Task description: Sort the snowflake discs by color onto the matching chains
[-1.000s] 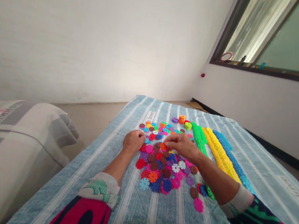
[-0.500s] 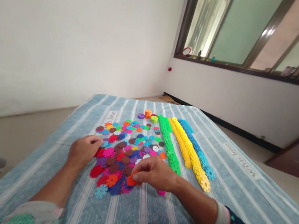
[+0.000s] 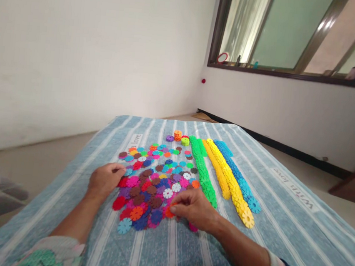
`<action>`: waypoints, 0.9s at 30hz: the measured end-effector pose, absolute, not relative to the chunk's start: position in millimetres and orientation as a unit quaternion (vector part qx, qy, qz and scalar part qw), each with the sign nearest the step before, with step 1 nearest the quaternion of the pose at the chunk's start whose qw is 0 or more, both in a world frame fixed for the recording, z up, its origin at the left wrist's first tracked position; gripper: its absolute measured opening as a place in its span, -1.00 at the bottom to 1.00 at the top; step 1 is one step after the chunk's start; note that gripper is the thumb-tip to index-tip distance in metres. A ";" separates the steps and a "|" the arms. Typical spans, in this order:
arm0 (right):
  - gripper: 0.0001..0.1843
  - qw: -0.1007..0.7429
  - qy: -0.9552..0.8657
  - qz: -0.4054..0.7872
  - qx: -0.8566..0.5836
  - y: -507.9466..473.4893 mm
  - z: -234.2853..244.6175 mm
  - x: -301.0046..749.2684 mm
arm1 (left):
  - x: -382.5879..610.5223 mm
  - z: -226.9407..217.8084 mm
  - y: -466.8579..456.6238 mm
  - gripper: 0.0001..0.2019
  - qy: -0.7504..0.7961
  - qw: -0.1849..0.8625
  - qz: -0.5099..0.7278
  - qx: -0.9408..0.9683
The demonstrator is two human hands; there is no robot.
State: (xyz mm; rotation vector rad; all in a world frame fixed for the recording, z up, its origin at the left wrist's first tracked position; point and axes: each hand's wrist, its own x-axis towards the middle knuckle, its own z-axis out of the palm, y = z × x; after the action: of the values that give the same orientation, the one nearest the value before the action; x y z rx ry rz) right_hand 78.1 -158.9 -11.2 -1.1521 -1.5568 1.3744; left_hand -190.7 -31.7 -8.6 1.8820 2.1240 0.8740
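Mixed colours of notched, flower-shaped plastic discs (image 3: 137, 192) lie in a loose spread on a striped cloth. My right hand (image 3: 197, 210) pinches an orange disc (image 3: 169, 211) between thumb and fingers at the spread's right front side. At the left edge, my left hand (image 3: 105, 181) rests with fingers curled together beside a red disc (image 3: 122, 182) and a light blue one; whether it grips something is hidden. A separate light blue disc (image 3: 124, 225) lies at the near edge.
Overlapping discs form a green row (image 3: 206, 177), a yellow row (image 3: 235, 184) and a blue row (image 3: 242, 181) on the right. Behind the spread stand an orange stack (image 3: 177, 135), a purple stack (image 3: 170, 138) and a lime stack (image 3: 185, 141). The striped cloth (image 3: 281, 226) covers the table.
My right hand has moved a little to the right with the orange disc, uncovering white and dark blue discs. My left hand stays by the same discs. The view has shifted slightly.
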 end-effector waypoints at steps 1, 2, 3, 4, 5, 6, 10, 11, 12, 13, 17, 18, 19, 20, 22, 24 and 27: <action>-0.89 0.371 -0.616 0.523 -0.458 -159.1 -12.0 76.6 | -190.4 -9.0 -33.2 -0.81 0.709 0.090 0.292 0.636; -0.89 0.368 -0.626 0.509 -0.463 -159.1 -12.3 74.8 | -190.1 -9.6 -34.6 -0.79 0.703 0.092 0.294 0.641; -0.88 0.364 -0.638 0.494 -0.465 -158.6 -12.0 72.5 | -189.9 -10.4 -35.8 -0.78 0.695 0.095 0.296 0.648; -0.88 0.357 -0.652 0.479 -0.466 -157.7 -11.2 70.0 | -189.9 -11.4 -36.8 -0.77 0.691 0.099 0.294 0.653; -0.88 0.350 -0.667 0.465 -0.466 -156.3 -9.8 67.1 | -190.0 -12.5 -37.4 -0.75 0.689 0.096 0.295 0.655; -0.87 0.342 -0.681 0.451 -0.465 -154.4 -8.0 64.1 | -190.1 -13.6 -37.9 -0.75 0.689 0.094 0.297 0.654; -0.84 0.308 -0.727 0.384 -0.479 -143.5 -1.1 52.3 | -190.6 -16.5 -39.4 -0.74 0.695 0.094 0.299 0.647; -0.83 0.295 -0.739 0.363 -0.485 -140.5 -0.1 50.2 | -190.5 -16.7 -39.7 -0.74 0.695 0.096 0.299 0.647; -0.82 0.281 -0.751 0.342 -0.490 -137.9 0.7 48.4 | -190.4 -16.8 -40.0 -0.75 0.695 0.097 0.299 0.646; -0.83 0.268 -0.761 0.322 -0.495 -135.5 1.1 47.1 | -190.2 -16.8 -40.1 -0.75 0.696 0.097 0.301 0.645; -0.83 0.235 -0.782 0.248 -0.522 -130.0 2.2 45.8 | -189.3 -16.8 -40.0 -0.77 0.700 0.106 0.301 0.639; -0.82 0.227 -0.785 0.231 -0.528 -129.3 2.4 46.5 | -189.2 -16.9 -39.8 -0.77 0.699 0.109 0.301 0.639; -0.82 0.219 -0.789 0.215 -0.532 -128.6 2.5 47.5 | -189.0 -17.0 -39.6 -0.77 0.698 0.111 0.302 0.639; -0.81 0.214 -0.793 0.202 -0.534 -127.7 2.3 48.9 | -188.9 -17.1 -39.4 -0.77 0.697 0.113 0.304 0.639; -0.81 0.212 -0.797 0.187 -0.534 -124.9 1.0 52.9 | -188.7 -17.2 -39.2 -0.77 0.698 0.116 0.309 0.636; -0.81 0.216 -0.799 0.181 -0.531 -120.2 -1.3 57.5 | -188.3 -17.3 -39.2 -0.77 0.698 0.119 0.311 0.634; -0.80 0.219 -0.800 0.164 -0.535 -109.1 -3.6 62.6 | -187.8 -17.2 -39.1 -0.77 0.697 0.120 0.313 0.634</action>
State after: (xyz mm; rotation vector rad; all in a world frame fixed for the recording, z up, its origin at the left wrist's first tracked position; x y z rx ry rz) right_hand 62.6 -109.1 -3.6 -1.4807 -2.2130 0.4536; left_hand -187.8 -39.1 -17.2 1.8535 2.0369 0.9143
